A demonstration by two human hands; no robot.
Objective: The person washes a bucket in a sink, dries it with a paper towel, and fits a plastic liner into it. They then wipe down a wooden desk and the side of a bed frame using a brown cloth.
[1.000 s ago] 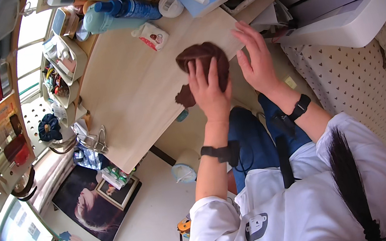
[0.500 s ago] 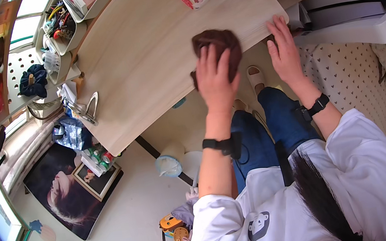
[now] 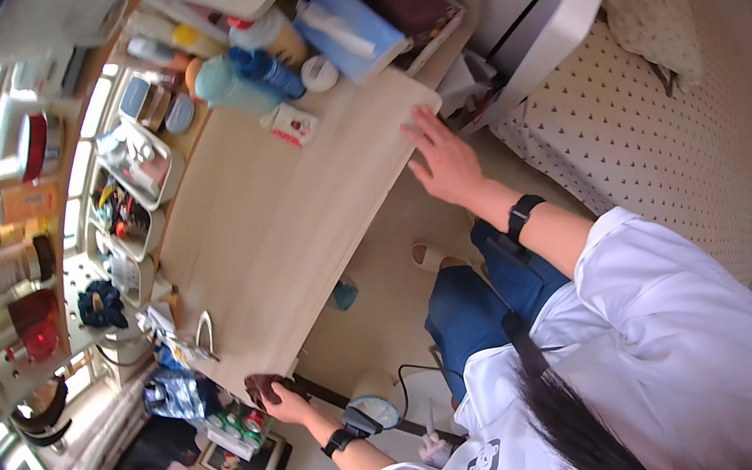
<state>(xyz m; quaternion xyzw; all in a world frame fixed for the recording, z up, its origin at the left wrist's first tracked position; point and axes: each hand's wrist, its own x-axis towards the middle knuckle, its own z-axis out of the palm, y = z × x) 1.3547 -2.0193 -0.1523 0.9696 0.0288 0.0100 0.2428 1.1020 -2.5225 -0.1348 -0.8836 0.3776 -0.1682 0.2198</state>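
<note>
My left hand is closed on a dark brown cloth at the near left corner of the light wooden desk. The cloth is bunched over the desk's edge there, and my fingers are partly hidden by it. My right hand rests its fingertips on the desk's front edge close to the right corner, fingers spread and holding nothing. Both wrists wear black bands.
Bottles, a blue tissue box and a small white-and-red packet stand at the desk's back right. Trays of small items line the far left side. A metal stand sits near the left corner; a bin is below.
My left hand has swept the brown cloth from the desk's front middle to its left corner. My right hand stays by the right corner; the view has turned.
</note>
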